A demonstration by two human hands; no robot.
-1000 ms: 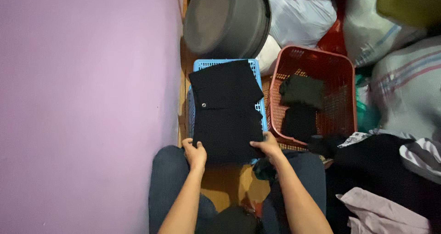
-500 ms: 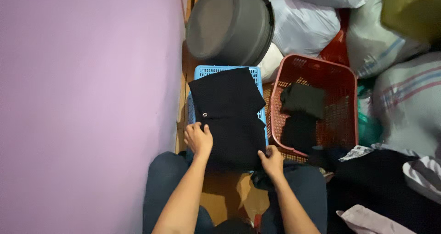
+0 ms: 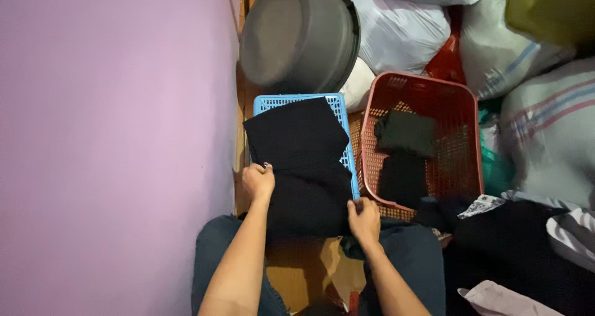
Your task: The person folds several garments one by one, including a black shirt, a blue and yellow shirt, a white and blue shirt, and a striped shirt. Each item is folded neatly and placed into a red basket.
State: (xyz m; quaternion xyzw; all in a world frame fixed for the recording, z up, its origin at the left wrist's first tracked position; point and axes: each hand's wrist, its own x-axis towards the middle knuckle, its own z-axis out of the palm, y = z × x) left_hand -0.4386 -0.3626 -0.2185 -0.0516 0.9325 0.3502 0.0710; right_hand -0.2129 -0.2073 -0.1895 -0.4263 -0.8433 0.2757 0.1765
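Folding a black garment (image 3: 304,161) over the blue basket (image 3: 334,105)
Left hand (image 3: 258,182) and right hand (image 3: 364,220) gripping its near edge; folded dark pieces (image 3: 406,133) already stacked in red basket (image 3: 458,99) beyond right hand, loose clothes (image 3: 514,241) unfolded

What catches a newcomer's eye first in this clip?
Both hands, left hand and right hand, press a black garment spread over a blue basket at centre. Right of it, a red basket holds dark folded clothes; a grey tub sits above.
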